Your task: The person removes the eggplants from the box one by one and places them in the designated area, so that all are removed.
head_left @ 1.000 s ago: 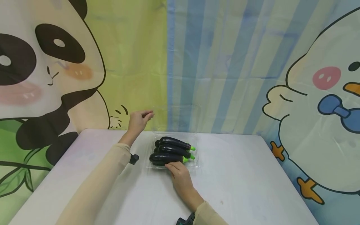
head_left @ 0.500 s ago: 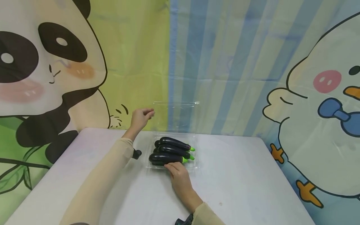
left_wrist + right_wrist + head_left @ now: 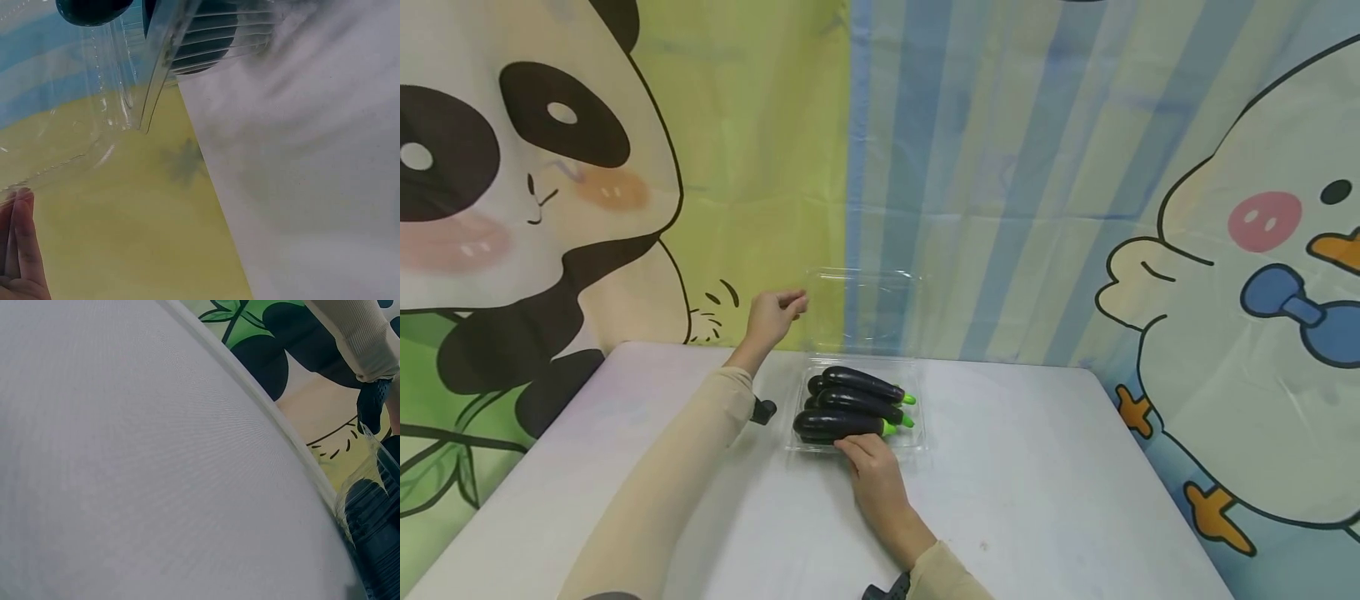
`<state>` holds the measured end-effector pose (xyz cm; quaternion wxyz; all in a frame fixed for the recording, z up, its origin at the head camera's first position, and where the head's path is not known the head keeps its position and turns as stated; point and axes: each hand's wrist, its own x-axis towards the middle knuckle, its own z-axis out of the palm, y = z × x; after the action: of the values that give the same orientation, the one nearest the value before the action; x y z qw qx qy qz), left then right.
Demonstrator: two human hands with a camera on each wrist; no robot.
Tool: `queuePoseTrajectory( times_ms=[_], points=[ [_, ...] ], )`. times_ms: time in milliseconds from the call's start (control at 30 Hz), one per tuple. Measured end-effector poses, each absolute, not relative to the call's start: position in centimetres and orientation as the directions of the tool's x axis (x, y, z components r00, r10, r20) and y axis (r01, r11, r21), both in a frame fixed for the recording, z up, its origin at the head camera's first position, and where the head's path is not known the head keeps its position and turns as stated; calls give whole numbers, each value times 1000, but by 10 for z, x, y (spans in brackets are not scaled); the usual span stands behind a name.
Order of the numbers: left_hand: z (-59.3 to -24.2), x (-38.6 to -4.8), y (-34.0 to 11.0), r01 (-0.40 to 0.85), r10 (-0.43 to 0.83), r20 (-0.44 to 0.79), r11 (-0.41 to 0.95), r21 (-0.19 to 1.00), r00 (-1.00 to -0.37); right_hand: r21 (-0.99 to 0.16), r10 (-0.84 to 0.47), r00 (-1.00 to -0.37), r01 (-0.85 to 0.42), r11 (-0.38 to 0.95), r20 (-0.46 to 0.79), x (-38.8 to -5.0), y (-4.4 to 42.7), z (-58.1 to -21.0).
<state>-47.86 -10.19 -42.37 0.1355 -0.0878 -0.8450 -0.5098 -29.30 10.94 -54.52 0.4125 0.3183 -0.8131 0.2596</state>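
Observation:
A clear plastic clamshell box [image 3: 919,440] rests on the white table with its hinged lid [image 3: 880,312] raised at the back. Several glossy dark eggplants [image 3: 838,424] with green stems lie stacked inside. My left hand [image 3: 769,318] pinches the lid's left edge; in the left wrist view its fingertips [image 3: 24,195] meet the clear lid [image 3: 69,137]. At the box's front rim, my right hand [image 3: 880,487] pinches the edge beside the nearest eggplant. The right wrist view shows part of the box with dark eggplants [image 3: 375,544], but not the right hand.
The white table [image 3: 1037,483] extends to both sides of the box. Directly behind its far edge hangs a printed curtain [image 3: 1000,167] with a panda and a white bird. Dark wrist devices [image 3: 764,410] sit below the sleeves.
The raised lid stands slightly more upright, its upper edge a little higher in view. Both hands keep their places on the box. The head view has shifted slightly.

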Motion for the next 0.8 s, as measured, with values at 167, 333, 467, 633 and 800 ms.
queuePoseTrajectory(
  times_ms=[167, 333, 467, 633, 800],
  points=[
    [-427, -472, -109, 308, 64, 315, 460, 833, -947, -158, -300, -454, -730, 665, 839, -292, 109, -545],
    [-431, -453, -119, 283, 113, 260, 465, 839, -959, -167, -298, -466, -725, 668, 833, -293, 110, -545],
    [-436, -427, -127, 259, 147, 214, 498, 827, -966, -172, -294, -464, -729, 662, 835, -293, 110, -547],
    [-446, -393, -129, 258, 220, 169, 484, 836, -961, -173, -291, -457, -735, 655, 840, -296, 112, -550],
    [-469, -355, -127, 208, 261, 88, 476, 855, -961, -189, -285, -465, -737, 648, 838, -293, 111, -554]
  ],
)
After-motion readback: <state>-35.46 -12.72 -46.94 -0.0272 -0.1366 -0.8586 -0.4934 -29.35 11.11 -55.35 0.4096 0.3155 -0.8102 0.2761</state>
